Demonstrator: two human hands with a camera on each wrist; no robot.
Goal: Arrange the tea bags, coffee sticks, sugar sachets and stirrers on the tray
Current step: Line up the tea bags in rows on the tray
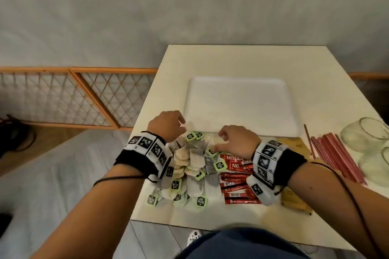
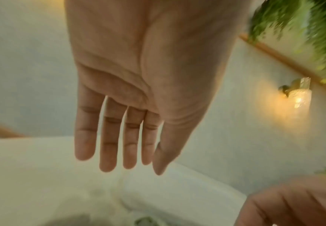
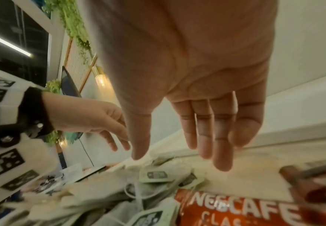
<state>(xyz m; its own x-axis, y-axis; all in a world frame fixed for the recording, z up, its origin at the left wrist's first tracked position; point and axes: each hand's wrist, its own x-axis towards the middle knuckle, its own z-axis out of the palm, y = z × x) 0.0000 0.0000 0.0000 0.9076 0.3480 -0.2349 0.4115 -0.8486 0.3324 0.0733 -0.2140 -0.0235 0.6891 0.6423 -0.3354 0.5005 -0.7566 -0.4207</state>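
One white tray (image 1: 242,103) sat at the centre of the head view on the cream counter (image 1: 168,82), and nothing lay on it. Directly below the tray, a heap of tea bags (image 1: 189,166) covered the lower centre of the frame; roughly a dozen green tags showed, but the bags overlapped too much for an exact count. Just to the right of the heap lay the red coffee sticks (image 1: 235,183), at least six visible, partly hidden by the right wristband. Yellow-brown sugar sachets (image 1: 294,200) lay further right, mostly covered by the right forearm; their number could not be told. One bundle of red stirrers (image 1: 334,155) lay at the right of the frame, uncounted, with one loose stirrer beside it. Two glass tumblers (image 1: 366,132) stood at the right edge.

The left hand (image 1: 166,125) hovered over the upper left of the heap, its grip spread and holding nothing in the left wrist view. The right hand (image 1: 237,140) hovered over the upper right of the heap, fingers extended and relaxed, gripping nothing.
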